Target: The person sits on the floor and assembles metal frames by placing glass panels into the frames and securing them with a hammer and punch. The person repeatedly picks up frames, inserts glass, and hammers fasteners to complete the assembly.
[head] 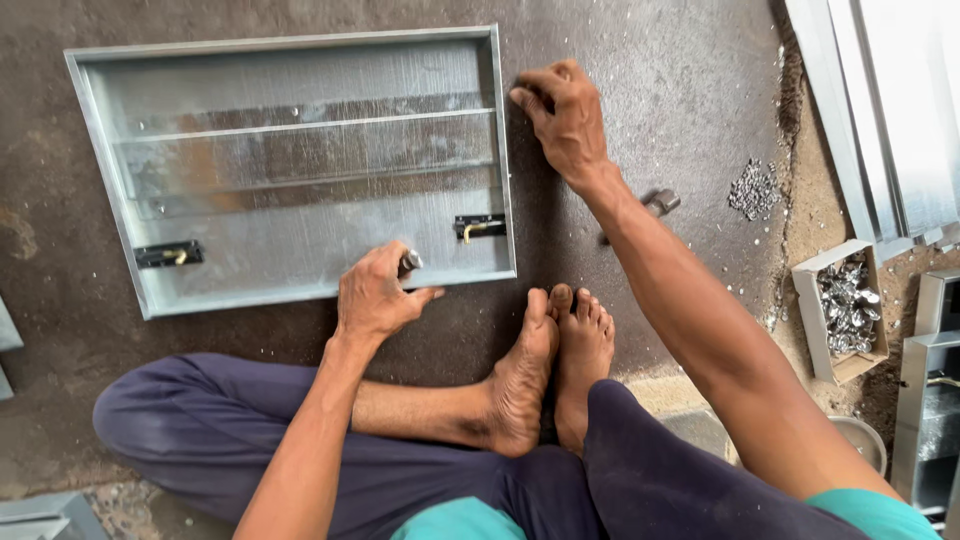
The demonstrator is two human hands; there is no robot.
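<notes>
The fingers of the left hand [375,295] are curled tight around a small metal piece [410,263], seemingly a bolt or knob, held at the near edge of a shallow galvanised metal tray [300,70]. The fingers of the right hand [565,120] are bent and pressed down at the tray's far right corner, grasping nothing; the corner appears to be steadied by them.

The tray is laid flat on a dark concrete floor [660,90], directly ahead of the seated person, whose crossed bare feet [550,365] are seen just beside its near right corner. Two dark sliding latches are fixed along the tray's near side: one at the left [168,255], one at the right [480,227], the latter close to the left hand.

Judging by this, a fitting step seems to be in hand, with hardware being set near the right latch. The next move would probably call for the piece to be lined up carefully while the tray is kept from shifting.

Further right, a small metal tool [660,203] is partly hidden behind the right forearm, a heap of loose metal bits [755,188] is scattered, and an open cardboard box of shiny parts [845,310] is placed beside stacked metal sheets [890,110].
</notes>
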